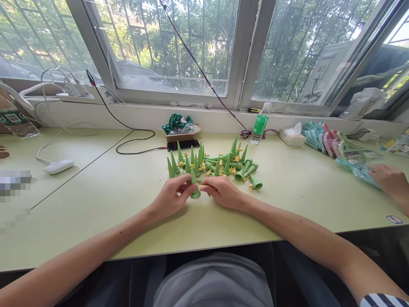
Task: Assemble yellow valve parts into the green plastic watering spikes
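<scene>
My left hand point(169, 195) is closed around a green plastic watering spike point(195, 194), which stands point up near the middle of the table. From the other side, my right hand point(223, 192) pinches a small yellow valve point(200, 186) against the spike's side; the fingers hide most of it. Just beyond my hands, several finished-looking spikes point(171, 169) stand upright with yellow valves among them. To the right of these, several more green spikes point(256, 182) lie on their sides in a loose pile, with small yellow valves point(250, 186) scattered between them.
Behind the pile lie a black phone point(183, 145) on a cable and a small box point(183, 137) of wrappings. A water bottle point(260, 123) and tissue pack point(292, 135) stand farther right. Another person's hand point(390, 181) touches bagged items point(359, 170) at the right.
</scene>
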Demonstrator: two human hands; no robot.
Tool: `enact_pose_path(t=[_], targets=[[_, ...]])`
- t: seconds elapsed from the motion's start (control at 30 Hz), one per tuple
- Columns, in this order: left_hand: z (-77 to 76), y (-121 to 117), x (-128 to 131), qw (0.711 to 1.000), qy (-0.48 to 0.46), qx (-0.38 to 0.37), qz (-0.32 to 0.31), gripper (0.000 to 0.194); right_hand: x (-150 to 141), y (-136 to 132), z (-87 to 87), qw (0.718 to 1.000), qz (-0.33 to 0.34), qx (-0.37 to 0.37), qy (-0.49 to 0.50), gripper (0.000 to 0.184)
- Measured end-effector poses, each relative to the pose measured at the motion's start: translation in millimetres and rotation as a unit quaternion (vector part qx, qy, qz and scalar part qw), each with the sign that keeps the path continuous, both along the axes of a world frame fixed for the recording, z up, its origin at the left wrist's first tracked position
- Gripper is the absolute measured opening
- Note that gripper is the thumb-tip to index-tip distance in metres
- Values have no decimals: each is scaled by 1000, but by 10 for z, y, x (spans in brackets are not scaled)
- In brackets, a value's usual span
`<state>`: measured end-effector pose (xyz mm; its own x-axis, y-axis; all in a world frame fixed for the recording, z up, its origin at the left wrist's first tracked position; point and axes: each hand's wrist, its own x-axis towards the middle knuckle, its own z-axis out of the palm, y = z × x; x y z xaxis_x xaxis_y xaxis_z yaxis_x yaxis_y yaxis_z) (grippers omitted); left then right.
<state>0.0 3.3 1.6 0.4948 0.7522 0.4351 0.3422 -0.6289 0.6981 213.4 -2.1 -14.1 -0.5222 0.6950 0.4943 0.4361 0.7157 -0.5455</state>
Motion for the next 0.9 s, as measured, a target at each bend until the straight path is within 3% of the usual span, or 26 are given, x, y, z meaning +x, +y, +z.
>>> enact_pose_path(t=[0.13, 0.57, 0.73, 0.83, 0.9], targets=[[18, -27, 10, 999, 20, 36, -11, 28, -2, -9, -9, 1000, -16, 8, -15, 44], [-25, -45, -10, 991, 69, 101, -50, 22, -24, -24, 4, 999, -29, -21, -24, 48], [9, -47, 10, 997, 46, 49, -24, 23, -36, -5, -24, 998, -56, -7, 14, 40], [49, -36, 17, 999, -9, -36, -33, 24, -49, -19, -8, 996, -57, -24, 62, 21], [77, -23, 10, 992, -50, -104, -46, 26, -56, -31, 6, 995, -53, -33, 80, 18]])
